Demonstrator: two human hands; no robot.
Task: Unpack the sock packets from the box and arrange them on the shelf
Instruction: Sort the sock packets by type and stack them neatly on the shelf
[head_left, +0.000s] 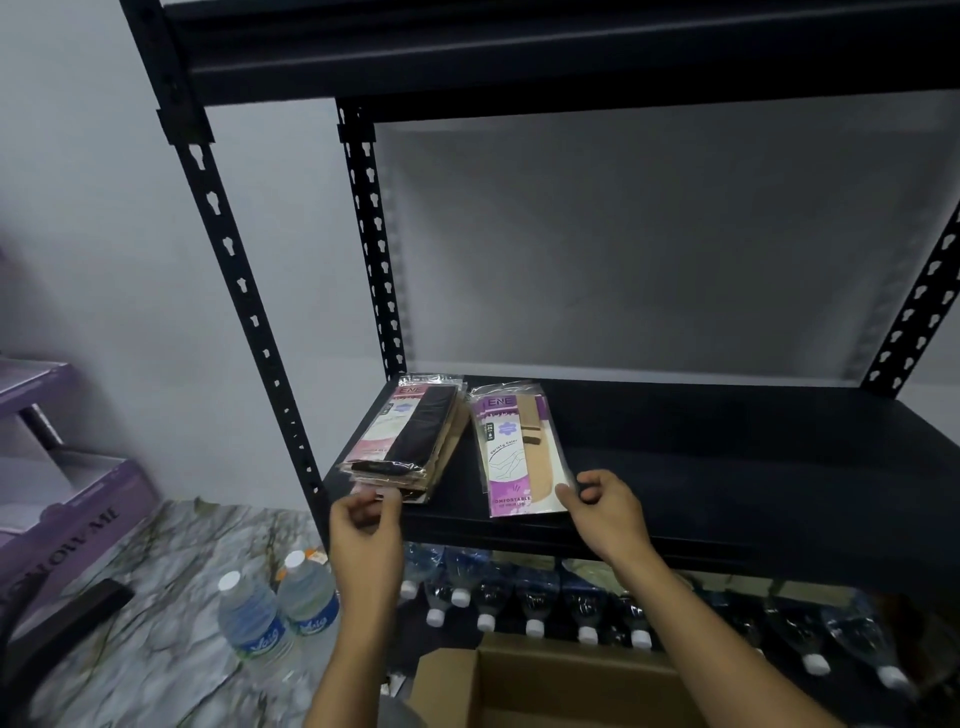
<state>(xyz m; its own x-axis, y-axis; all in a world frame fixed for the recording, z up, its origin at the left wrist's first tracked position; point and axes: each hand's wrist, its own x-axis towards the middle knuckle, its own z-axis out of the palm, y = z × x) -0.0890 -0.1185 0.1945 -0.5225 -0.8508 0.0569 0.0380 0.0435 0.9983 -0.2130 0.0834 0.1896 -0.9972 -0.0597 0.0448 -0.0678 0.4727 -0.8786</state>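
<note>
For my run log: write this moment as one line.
right hand thumb on purple plastic sock packet | left hand blurred, at pink-black packet stack

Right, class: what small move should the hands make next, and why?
Probably the right hand slides the purple packet straight beside the left stack: it pinches that packet's near corner, and the packet lies angled away from the stack.

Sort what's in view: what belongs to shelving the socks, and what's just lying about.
Job in hand: pink sock packet stack, purple sock packet, shelf, cardboard box, left hand, right hand.

Lying about: loose water bottles, bottles under the shelf, purple boxes, black object on the floor.
</note>
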